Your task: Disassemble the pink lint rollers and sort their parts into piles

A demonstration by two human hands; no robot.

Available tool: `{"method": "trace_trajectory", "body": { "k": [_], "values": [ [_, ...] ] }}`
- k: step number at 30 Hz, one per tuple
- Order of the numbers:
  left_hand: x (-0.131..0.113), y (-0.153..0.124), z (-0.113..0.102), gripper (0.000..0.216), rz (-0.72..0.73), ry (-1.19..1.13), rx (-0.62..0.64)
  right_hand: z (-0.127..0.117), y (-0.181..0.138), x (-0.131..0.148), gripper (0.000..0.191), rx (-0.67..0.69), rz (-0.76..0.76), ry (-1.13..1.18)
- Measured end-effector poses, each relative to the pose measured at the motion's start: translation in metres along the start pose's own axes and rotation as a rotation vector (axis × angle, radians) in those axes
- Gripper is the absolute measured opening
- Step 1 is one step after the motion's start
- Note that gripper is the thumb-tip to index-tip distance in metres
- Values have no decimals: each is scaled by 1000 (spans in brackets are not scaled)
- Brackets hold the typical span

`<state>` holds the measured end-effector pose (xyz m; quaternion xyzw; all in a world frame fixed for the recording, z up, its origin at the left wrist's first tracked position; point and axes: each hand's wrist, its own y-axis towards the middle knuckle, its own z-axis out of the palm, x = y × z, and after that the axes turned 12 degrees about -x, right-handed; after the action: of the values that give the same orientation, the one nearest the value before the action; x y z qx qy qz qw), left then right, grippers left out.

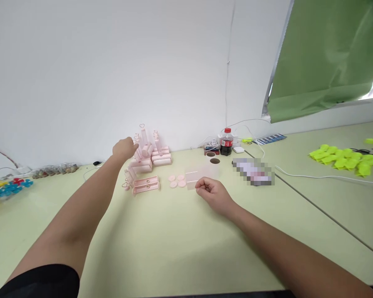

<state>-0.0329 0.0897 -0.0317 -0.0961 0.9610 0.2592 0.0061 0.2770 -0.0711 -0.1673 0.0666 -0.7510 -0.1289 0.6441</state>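
My left hand (pixel 124 149) reaches far forward, its fingers closed beside a cluster of pale pink heart-topped tubes (pixel 144 136) by the wall. What those fingers hold, if anything, is hidden. My right hand (pixel 216 195) rests on the table with its fingers curled. Its fingertips are at the edge of a clear plastic sheet (pixel 191 177); whether they grip it I cannot tell. Between the hands lie several pink round discs (pixel 177 181) and pink open trays (pixel 146 185) with small rings inside. More pink boxes (pixel 161 157) are stacked behind the trays.
Two rolls (pixel 215 161) stand behind the sheet. A cola bottle (pixel 226 142) is near the wall, and a blurred flat object (pixel 253 171) lies right of the rolls. Yellow-green pieces (pixel 342 157) lie far right; coloured pieces (pixel 9 190) far left. A white cable (pixel 323 176) crosses the table.
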Motion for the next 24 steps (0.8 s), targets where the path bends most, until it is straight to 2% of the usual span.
{"method": "trace_trajectory", "body": {
  "k": [2, 6, 9, 12, 14, 16, 18, 20, 24],
  "values": [
    [1, -1, -15, 35, 19, -60, -111, 0, 0, -1, 10, -16, -8, 7],
    [1, -22, -57, 24, 26, -328, -452, 5, -1, -5, 17, 1, 5, 22],
    [-10, -61, -80, 23, 78, -684, -703, 9, -3, -5, 55, 4, 8, 39],
    [-28, -113, -81, 27, 50, -1034, -739, 9, -7, 1, 86, -6, -65, 47],
    [-40, -146, -70, 31, -40, -1266, -572, 7, -9, 7, 85, -7, -147, 68],
    [-49, -173, -54, 33, -165, -1455, -365, 5, -10, 10, 70, -15, -233, 77],
    [-54, -192, -36, 37, -219, -1654, -264, 4, -11, 11, 55, -35, -293, 71],
    [-57, -205, -20, 41, -184, -1741, -140, 4, -12, 10, 48, -43, -325, 44],
    [-63, -218, 2, 36, 5, -1635, 173, 5, -14, 9, 46, 12, -382, -71]
  ]
}}
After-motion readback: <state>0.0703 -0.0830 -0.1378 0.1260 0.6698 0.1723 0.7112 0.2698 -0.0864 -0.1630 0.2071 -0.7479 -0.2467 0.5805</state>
